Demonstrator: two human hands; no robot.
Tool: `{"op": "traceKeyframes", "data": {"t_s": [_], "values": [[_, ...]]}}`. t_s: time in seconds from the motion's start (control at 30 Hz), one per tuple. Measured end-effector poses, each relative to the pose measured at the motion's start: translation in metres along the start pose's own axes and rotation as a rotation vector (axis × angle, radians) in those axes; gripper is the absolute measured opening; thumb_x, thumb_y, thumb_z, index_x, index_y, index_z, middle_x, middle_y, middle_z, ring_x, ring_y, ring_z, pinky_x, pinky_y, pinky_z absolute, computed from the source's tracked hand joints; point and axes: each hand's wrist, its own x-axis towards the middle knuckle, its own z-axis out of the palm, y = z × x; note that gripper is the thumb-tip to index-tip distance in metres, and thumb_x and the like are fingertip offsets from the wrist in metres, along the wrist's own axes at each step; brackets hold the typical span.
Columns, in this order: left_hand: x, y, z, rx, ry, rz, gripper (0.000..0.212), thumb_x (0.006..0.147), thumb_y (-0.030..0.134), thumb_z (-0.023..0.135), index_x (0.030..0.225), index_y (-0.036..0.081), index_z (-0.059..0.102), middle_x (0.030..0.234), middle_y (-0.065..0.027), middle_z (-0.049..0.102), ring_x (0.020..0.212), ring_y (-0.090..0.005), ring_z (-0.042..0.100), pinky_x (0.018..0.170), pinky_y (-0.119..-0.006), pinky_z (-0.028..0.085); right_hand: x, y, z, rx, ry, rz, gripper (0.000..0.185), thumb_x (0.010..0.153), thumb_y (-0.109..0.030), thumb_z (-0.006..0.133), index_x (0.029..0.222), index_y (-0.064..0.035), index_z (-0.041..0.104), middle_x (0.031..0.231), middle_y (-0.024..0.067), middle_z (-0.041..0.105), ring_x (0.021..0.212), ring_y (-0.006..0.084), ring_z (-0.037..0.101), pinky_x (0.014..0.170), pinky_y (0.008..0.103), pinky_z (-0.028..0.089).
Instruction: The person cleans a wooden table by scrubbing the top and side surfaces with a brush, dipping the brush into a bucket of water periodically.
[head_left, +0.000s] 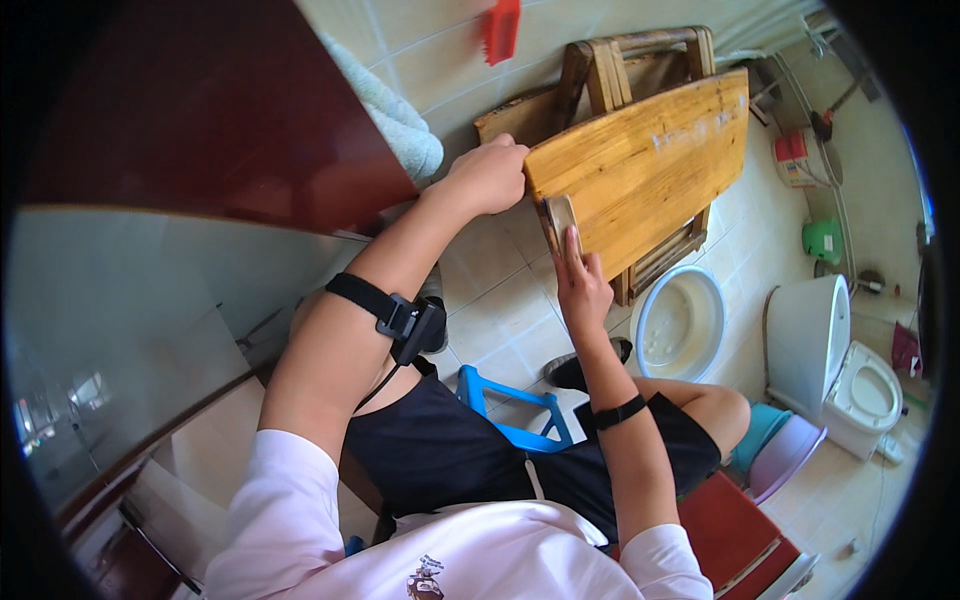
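Observation:
A folding wooden piece of furniture, with a broad varnished board (645, 157) and a wooden frame (607, 75) behind it, stands tilted in front of me. My left hand (491, 174) grips the board's near left corner, its fingertips hidden behind the edge. Pressed by my right hand (585, 296), a small brush with a pale oval back (562, 217) lies against the board's lower left edge. Its bristles are mostly hidden. Pale whitish marks show on the board's upper right part.
Right of the board, a round basin (679, 322) holds some liquid. A blue plastic stool (517, 409) is between my legs. A dark red cabinet panel (210, 112) fills the upper left, near a light-blue towel (401, 112). A white toilet (862, 390) stands far right.

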Motion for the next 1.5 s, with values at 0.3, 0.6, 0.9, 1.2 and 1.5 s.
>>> {"op": "traceKeyframes", "data": {"t_s": [0.3,0.6,0.9,1.2,1.5], "values": [[0.011,0.006,0.001,-0.223,-0.013,-0.120,0.033,0.063,0.003,0.036,0.093,0.001,0.051,0.090,-0.0179,0.051,0.085,-0.0295,0.049,0.073,-0.033,0.038,0.033,-0.008,-0.007,-0.050,0.028,-0.142,0.043,0.064,-0.015,0.058,0.106,-0.0214,0.047,0.063,0.0041,0.044,0.053,0.0180,0.049,0.042,0.0274,0.039],[0.014,0.005,0.004,-0.144,-0.036,-0.117,0.033,0.065,0.006,0.036,0.095,0.002,0.050,0.091,-0.0182,0.051,0.085,-0.0297,0.048,0.074,-0.034,0.038,0.032,0.006,-0.008,-0.228,-0.032,-0.314,0.042,0.067,-0.010,0.053,0.106,-0.0216,0.046,0.060,0.0032,0.040,0.047,0.0147,0.046,0.039,0.0262,0.037],[0.012,0.004,0.002,-0.169,-0.004,-0.093,0.033,0.066,0.007,0.036,0.095,0.002,0.050,0.091,-0.0183,0.050,0.085,-0.0300,0.048,0.074,-0.034,0.037,0.018,0.014,-0.015,-0.190,-0.071,-0.281,0.046,0.065,-0.018,0.058,0.109,-0.0208,0.043,0.060,0.0033,0.040,0.046,0.0161,0.046,0.038,0.0258,0.037],[0.019,0.001,0.009,-0.155,-0.022,-0.121,0.030,0.065,0.006,0.036,0.089,0.003,0.053,0.086,-0.0181,0.052,0.081,-0.0307,0.049,0.072,-0.035,0.038,-0.006,0.011,-0.024,0.218,-0.279,0.145,0.036,0.070,-0.030,0.055,0.086,-0.0013,0.039,0.064,0.0149,0.052,0.054,0.0295,0.051,0.047,0.0338,0.040],[0.022,0.005,0.006,-0.083,-0.030,-0.120,0.029,0.064,0.007,0.037,0.087,0.003,0.054,0.084,-0.0173,0.053,0.081,-0.0296,0.049,0.071,-0.035,0.039,0.053,0.008,-0.019,0.000,-0.308,-0.285,0.027,0.075,-0.027,0.048,0.074,-0.0049,0.033,0.053,0.0136,0.049,0.044,0.0300,0.048,0.036,0.0356,0.035]]}}
